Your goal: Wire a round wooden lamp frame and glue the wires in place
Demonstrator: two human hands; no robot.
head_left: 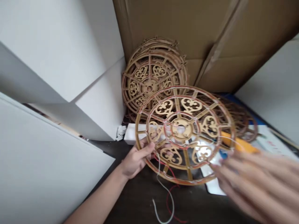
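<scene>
Left hand (137, 158) pinching the rim of a wire-wrapped wooden wheel (184, 133), up above a dark table (198, 208); right hand (257, 183) blurred, spread open, just beside the wheel's edge; more wooden wheels (151, 77) stacked against cardboard (210, 40) behind.

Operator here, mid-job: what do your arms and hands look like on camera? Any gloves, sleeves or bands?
No gloves show on the left hand or the right hand. The left forearm is bare, with no sleeve, watch or band in view. Motion blur hides any fine detail on the right hand, and its wrist is out of frame.
</scene>
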